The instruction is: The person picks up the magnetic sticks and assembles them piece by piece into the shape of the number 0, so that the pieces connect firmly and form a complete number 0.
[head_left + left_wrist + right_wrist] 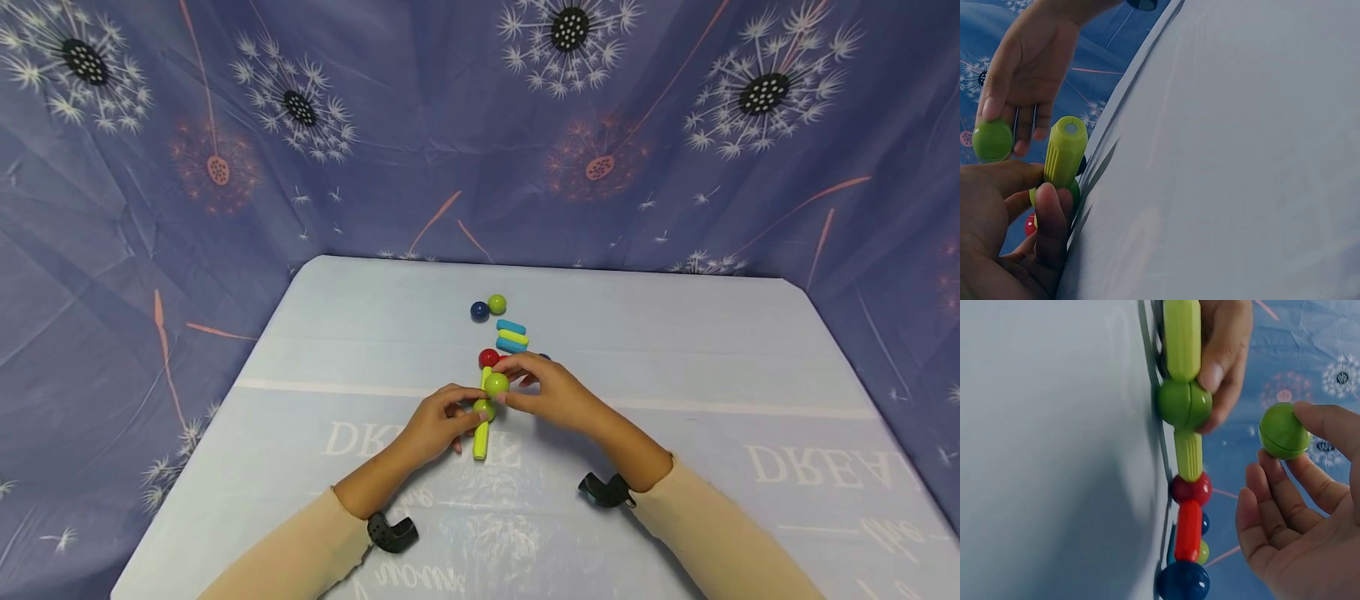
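Steadying the near green rod (481, 440) and its green ball (483, 409) with curled fingers, the left hand (435, 427) anchors a half-built chain on the table (315, 350). Right hand (551, 393) pinches a loose green ball (497, 383), unattached. Farther pieces (512, 336) wait unused.

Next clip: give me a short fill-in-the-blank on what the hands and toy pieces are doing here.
1. The right hand pinches a loose ball coloured ____.
2. The left hand holds the chain at a green ball joined between two ____ sticks.
3. On the chain, the red stick runs from the red ball to a ____ ball.

Missing words: green; green; blue
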Demonstrator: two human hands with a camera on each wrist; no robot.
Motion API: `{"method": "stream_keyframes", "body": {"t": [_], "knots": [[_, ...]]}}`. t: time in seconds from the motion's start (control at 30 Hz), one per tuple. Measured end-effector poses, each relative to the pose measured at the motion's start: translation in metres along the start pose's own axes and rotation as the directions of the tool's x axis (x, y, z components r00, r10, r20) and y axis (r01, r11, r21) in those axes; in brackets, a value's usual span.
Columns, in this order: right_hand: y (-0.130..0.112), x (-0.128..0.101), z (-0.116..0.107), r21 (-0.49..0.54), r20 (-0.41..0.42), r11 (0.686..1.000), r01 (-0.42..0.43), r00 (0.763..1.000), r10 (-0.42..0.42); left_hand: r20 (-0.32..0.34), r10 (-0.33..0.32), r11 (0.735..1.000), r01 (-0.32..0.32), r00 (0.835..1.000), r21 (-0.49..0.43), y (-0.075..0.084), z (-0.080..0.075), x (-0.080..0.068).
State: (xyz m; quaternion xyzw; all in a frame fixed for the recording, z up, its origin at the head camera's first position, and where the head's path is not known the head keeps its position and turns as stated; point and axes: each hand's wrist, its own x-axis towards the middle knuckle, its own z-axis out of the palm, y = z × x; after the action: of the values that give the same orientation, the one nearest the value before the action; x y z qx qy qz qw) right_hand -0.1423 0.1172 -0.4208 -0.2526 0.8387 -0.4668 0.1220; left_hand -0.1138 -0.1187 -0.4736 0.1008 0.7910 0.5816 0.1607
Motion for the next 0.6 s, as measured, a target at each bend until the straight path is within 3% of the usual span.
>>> {"method": "stream_keyframes", "body": {"t": [0.6], "knots": [[-0.013, -0.033, 0.028, -0.050, 0.190, 0.997, 0.057, 0.981, -0.046, 0.020, 0.017, 1.000, -0.017, 1.000, 0.014, -0.002, -0.001, -0.001]]}}
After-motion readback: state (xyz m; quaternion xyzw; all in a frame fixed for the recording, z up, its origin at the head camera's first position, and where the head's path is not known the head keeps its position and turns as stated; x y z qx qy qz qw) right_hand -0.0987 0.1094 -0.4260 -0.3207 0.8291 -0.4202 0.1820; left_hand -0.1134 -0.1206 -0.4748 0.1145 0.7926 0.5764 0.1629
